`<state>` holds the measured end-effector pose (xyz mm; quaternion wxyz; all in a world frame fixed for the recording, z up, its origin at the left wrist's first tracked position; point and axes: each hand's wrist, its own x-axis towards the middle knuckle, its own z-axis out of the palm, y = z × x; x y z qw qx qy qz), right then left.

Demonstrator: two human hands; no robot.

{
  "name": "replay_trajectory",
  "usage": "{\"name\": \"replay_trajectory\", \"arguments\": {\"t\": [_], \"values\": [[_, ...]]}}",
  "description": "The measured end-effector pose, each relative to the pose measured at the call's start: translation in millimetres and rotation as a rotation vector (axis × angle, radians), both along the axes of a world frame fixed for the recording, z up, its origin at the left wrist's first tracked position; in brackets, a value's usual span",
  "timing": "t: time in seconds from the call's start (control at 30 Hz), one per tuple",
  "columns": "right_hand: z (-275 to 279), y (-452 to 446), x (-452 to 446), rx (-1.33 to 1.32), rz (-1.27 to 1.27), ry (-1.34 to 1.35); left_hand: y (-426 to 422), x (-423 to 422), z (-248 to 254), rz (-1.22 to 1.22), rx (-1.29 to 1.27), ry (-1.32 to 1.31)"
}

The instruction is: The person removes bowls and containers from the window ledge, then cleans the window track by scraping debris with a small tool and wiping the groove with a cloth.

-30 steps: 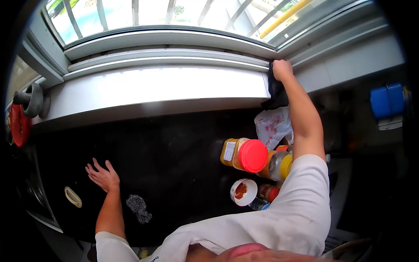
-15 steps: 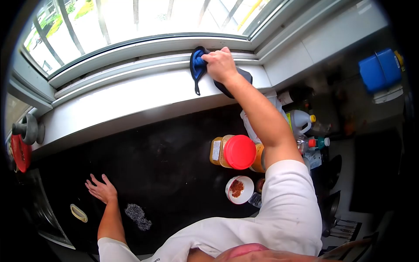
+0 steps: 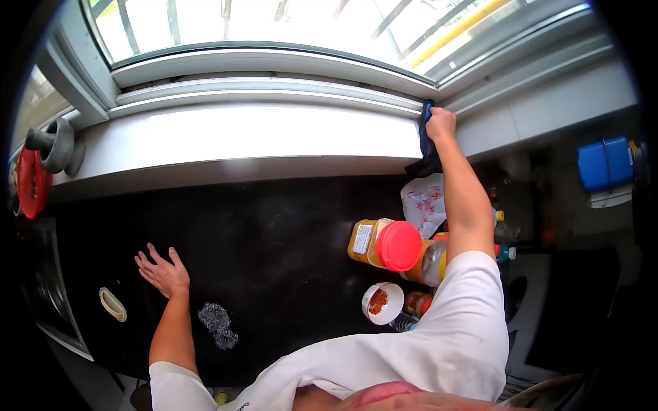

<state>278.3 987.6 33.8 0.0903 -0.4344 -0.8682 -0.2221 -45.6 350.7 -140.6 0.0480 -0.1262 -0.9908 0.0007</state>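
Note:
Closed around a blue-and-black cloth [image 3: 425, 144], my right hand [image 3: 441, 125] is at the right corner of the white windowsill [image 3: 274, 133]. The cloth lies against the window track's end, and its dark lower part hangs at the sill's front edge. My left hand [image 3: 164, 272] rests on the black countertop [image 3: 288, 240], fingers spread and nothing in it. Near that hand are a grey steel-wool scrubber [image 3: 218, 325] and a pale oval ring [image 3: 113, 304].
A red-lidded jar [image 3: 399, 245], a white bowl [image 3: 393, 303] with reddish flakes and a printed plastic bag [image 3: 423, 200] stand below my right arm. Bottles crowd behind it. A stone mortar [image 3: 60, 145] and red basket [image 3: 33, 181] sit at left; a blue container [image 3: 604, 164] at far right.
My right hand has moved the cloth rightward along the sill into the corner. The view has shifted a little; my left hand stays spread on the countertop.

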Motion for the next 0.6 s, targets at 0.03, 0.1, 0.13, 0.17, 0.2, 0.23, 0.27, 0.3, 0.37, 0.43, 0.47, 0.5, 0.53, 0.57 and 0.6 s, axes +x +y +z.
{"name": "replay_trajectory", "arguments": {"t": [0.03, 0.1, 0.13, 0.17, 0.2, 0.23, 0.27, 0.3, 0.37, 0.43, 0.47, 0.5, 0.53, 0.57, 0.6], "values": [[5, -4, -4, -0.011, 0.007, -0.001, -1, -1, -1, 0.002, 0.001, 0.007], [3, -24, -34, -0.017, 0.174, 0.025, -1, -1, -3, -0.01, 0.001, 0.02], [-8, -31, -51, 0.024, 0.296, 0.093, 1, 0, -3, -0.001, 0.002, 0.008], [-8, -53, -74, 0.033, 0.338, 0.107, 0, 1, -2, 0.002, -0.002, 0.001], [-5, -74, -95, 0.018, 0.405, 0.178, 1, -1, -1, 0.003, -0.004, -0.001], [-6, -87, -113, 0.008, 0.449, 0.209, 0, -1, -2, 0.005, -0.007, -0.005], [-9, -97, -130, 0.011, 0.498, 0.275, 0, -1, -1, 0.013, -0.011, -0.013], [-10, -107, -144, -0.006, 0.518, 0.286, 1, -1, -1, 0.018, -0.013, -0.022], [-9, -120, -161, -0.067, 0.555, 0.337, 3, 1, 2, 0.031, -0.032, -0.038], [-11, -120, -160, -0.145, 0.591, 0.457, 3, -1, 1, 0.027, -0.045, -0.043], [-7, -116, -153, -0.428, 0.545, 0.662, 2, -1, 1, 0.034, -0.054, -0.046], [1, -112, -143, -0.717, 0.493, 0.862, 2, -1, -1, 0.032, -0.042, -0.035], [9, -108, -135, -1.013, 0.437, 1.052, 1, -1, 0, 0.025, -0.036, -0.03], [15, -107, -124, -1.279, 0.436, 1.357, 1, 0, 0, 0.024, -0.027, -0.026], [25, -109, -113, -1.405, 0.374, 1.564, 1, 1, 1, 0.021, -0.016, -0.024]]}}
